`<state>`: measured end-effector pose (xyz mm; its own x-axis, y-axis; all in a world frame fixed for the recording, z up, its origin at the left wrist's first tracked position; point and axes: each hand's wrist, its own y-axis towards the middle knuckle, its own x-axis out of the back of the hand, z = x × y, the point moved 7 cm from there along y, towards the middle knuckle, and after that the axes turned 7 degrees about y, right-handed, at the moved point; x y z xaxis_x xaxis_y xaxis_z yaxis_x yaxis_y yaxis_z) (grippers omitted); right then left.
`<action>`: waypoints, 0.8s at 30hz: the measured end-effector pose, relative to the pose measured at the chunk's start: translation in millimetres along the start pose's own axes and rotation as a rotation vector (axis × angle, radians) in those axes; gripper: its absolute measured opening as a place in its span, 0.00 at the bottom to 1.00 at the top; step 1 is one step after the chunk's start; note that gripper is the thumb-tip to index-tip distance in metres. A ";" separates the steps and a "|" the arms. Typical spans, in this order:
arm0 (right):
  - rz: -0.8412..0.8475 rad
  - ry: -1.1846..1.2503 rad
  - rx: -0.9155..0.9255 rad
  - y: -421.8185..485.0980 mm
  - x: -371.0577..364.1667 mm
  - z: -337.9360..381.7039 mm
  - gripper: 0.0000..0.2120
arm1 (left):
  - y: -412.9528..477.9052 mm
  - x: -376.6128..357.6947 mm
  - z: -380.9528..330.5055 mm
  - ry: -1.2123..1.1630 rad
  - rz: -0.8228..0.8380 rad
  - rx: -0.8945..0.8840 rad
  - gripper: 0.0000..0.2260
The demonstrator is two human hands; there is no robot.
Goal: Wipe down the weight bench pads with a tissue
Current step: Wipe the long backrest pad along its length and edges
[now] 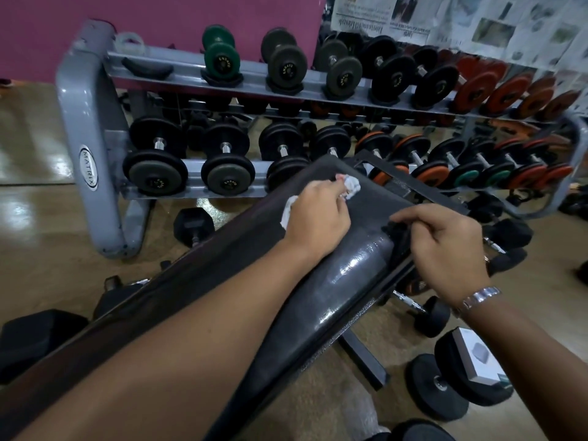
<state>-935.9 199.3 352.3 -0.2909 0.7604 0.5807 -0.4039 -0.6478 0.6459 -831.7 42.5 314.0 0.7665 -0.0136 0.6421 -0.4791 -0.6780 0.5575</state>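
Fingers point(334, 194) of the left hand point(318, 214) are curled round a crumpled white tissue point(351, 186) and press it onto the far end of the dark bench pad point(350, 275). A loose flap of the tissue sticks out beneath the palm. The left forearm runs along the length of the pad, which slopes upward away from the camera.

On the pad's right edge, the right hand point(445, 246) grips with its fingers point(410, 218) hooked over the rim, knuckles up. A metal watch point(480, 296) sits on that wrist.

Behind the bench, a grey two-tier rack point(86, 128) holds rows of dumbbells: a green pair point(219, 58) and grey and black ones on the upper tier, and black ones point(156, 160) on the lower tier. Orange-faced ones fill the right end of both tiers. More dumbbells lie on the floor point(41, 249), among them a hex one point(192, 224) just beside the rack's foot. A small white box point(477, 354) rests on a round dumbbell at lower right.
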 end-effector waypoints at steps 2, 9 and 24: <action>-0.015 0.060 -0.048 0.7 4.7 0.9 0.18 | -14.9 -2.1 -13.2 -0.015 -0.001 -0.050 0.11; -0.042 0.124 -0.171 3.0 21.5 6.5 0.18 | -62.2 -10.1 -60.0 -0.049 0.058 -0.175 0.19; -0.061 -0.007 -0.124 2.8 40.6 21.3 0.16 | -117.6 -13.2 -88.6 0.017 0.105 -0.657 0.21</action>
<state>-930.4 227.4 388.3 -0.2568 0.7978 0.5455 -0.5253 -0.5890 0.6141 -823.4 187.5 286.5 0.6971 -0.0399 0.7158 -0.7162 -0.0850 0.6927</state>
